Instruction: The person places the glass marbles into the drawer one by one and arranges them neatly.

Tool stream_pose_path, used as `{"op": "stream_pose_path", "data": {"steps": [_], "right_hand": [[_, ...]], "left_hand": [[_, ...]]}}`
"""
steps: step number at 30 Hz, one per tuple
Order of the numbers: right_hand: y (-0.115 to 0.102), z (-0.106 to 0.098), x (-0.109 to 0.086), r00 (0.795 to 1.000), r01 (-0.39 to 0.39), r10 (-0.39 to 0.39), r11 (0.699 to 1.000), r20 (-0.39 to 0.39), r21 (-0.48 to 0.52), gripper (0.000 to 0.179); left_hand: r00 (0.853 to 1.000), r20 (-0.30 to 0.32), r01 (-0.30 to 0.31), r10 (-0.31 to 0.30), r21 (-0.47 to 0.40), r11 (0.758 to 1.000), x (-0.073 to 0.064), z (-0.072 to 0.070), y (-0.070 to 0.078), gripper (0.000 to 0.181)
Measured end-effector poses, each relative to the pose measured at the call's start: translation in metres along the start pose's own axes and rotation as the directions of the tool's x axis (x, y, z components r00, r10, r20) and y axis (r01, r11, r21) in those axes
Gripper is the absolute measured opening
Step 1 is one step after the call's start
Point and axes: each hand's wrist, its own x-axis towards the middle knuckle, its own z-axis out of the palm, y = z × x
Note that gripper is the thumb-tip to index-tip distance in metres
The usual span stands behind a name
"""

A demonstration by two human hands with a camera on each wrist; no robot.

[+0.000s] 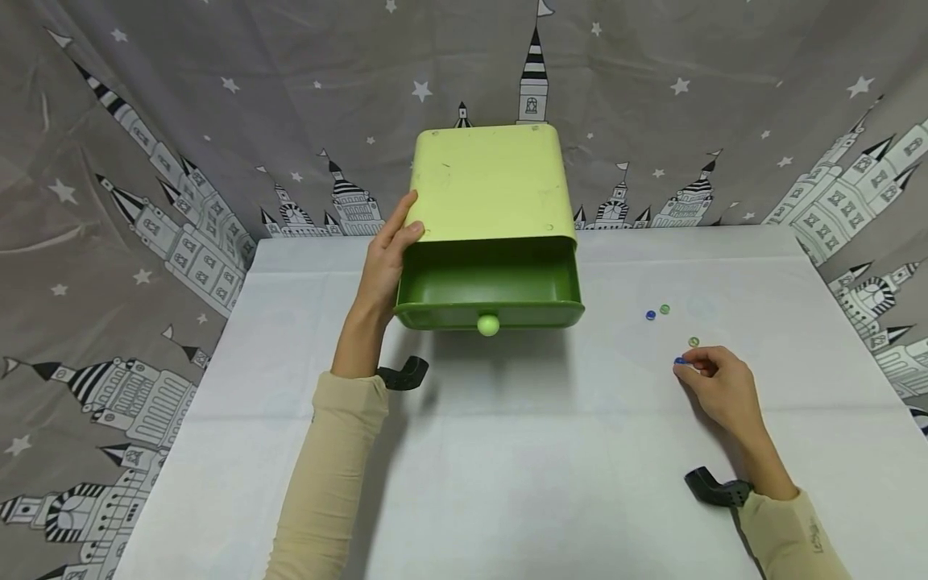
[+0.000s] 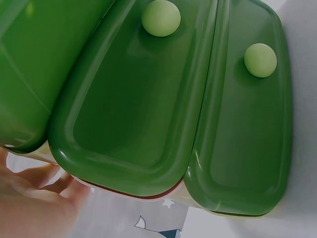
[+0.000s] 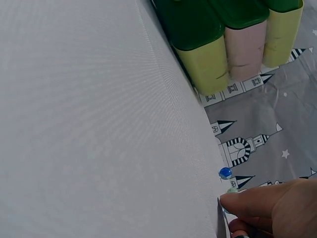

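A small drawer unit (image 1: 493, 181) with a yellow top stands at the table's back; its green top drawer (image 1: 489, 290) is pulled out, its inside bare. In the left wrist view two lower drawers (image 2: 131, 114) with round knobs are pushed in. My left hand (image 1: 384, 266) rests against the unit's left side, thumb and a finger near the top edge. My right hand (image 1: 721, 387) pinches a blue glass marble (image 1: 680, 361) between thumb and finger, low over the table. Close by lie a green marble (image 1: 693, 341), another green marble (image 1: 664, 309) and a blue marble (image 1: 650, 315).
A white cloth (image 1: 507, 483) covers the table. Behind and beside it hangs a grey curtain (image 1: 290, 80) printed with castles and stars. Black wrist mounts (image 1: 718, 487) sit on both forearms. The open drawer juts out over the table toward me.
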Motion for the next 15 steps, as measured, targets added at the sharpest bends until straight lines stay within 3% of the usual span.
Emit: {"op": "stream_pose_path", "data": {"steps": [15], "right_hand": [[0.0024, -0.0008, -0.0006, 1.000, 0.023, -0.023, 1.000, 0.000, 0.002, 0.020]], "left_hand": [[1.000, -0.001, 0.004, -0.004, 0.010, 1.000, -0.0001, 0.0005, 0.0002, 0.058]]}}
